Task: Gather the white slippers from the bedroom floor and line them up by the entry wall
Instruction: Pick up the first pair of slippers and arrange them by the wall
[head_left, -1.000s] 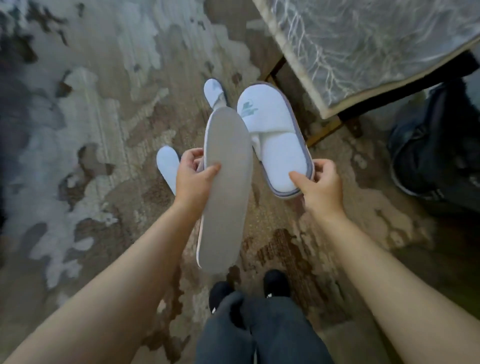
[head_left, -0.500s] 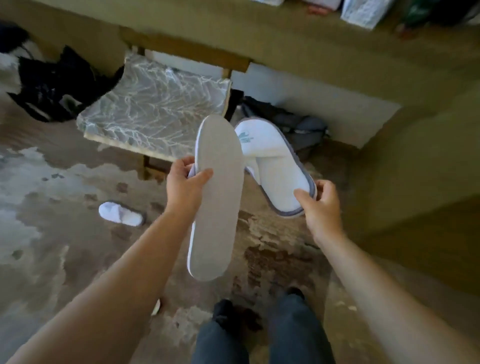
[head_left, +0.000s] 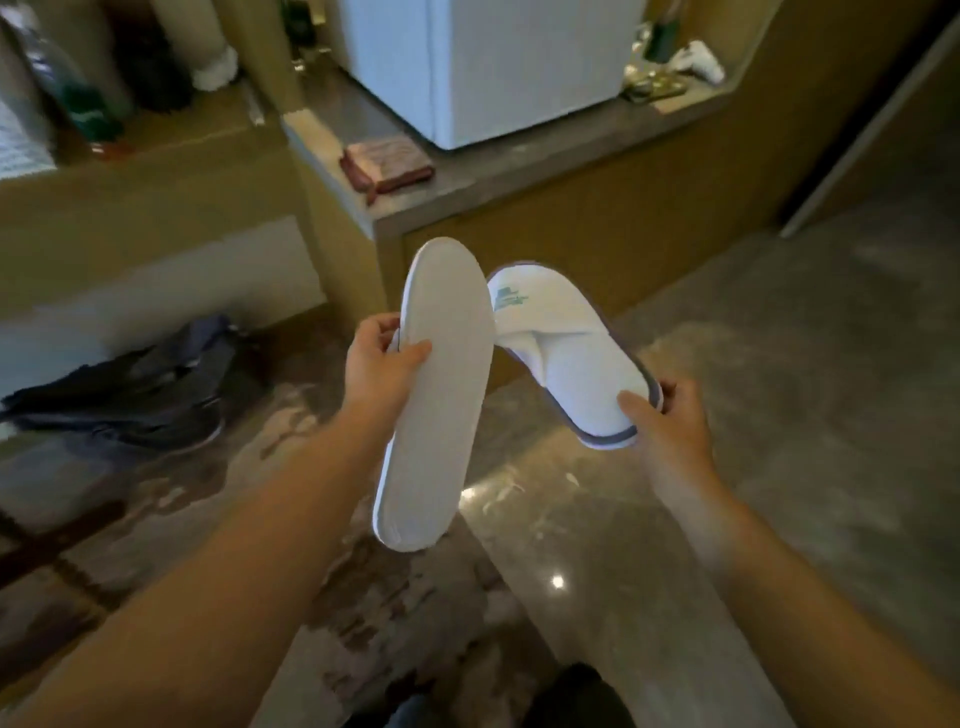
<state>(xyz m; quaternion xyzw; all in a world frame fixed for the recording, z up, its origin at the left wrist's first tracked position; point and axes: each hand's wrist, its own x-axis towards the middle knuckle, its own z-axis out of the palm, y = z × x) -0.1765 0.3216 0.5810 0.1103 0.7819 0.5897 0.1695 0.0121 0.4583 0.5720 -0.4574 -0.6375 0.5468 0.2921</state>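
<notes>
Two slippers up off the floor, one in each hand, both carried in front of the body. The left hand (head_left: 387, 364) has its slipper (head_left: 436, 395) pinched along one edge, thumb across the pale sole, fingers curled behind — sole turned toward the camera, toe end hanging down. The right hand (head_left: 670, 421) grips the other slipper (head_left: 566, 358) at its grey-trimmed heel rim, thumb on top of the insole, the toe strap with its blue-green logo pointing away. The two slippers touch or overlap near the middle; which one it is cannot be settled from this angle.

Where is the risk? Start with the left grip: it is an edge pinch on a floppy, thin slipper, with most of the length dangling below the hand, so a swing of the arm could peel it loose. The right one is held only by its heel end, and the free toe could snag the corner of the stone-topped cabinet (head_left: 519, 218) just ahead. Underfoot, the polished floor (head_left: 753, 415) shows bright glare and looks slick, and the dark bundle of clothing (head_left: 135, 384) lying to the left is something to trip on. One more point: the left slipper is sole-out, so it will likely need turning over before it sits properly in a row beside the other — skip that and the line-up comes out mismatched.
</notes>
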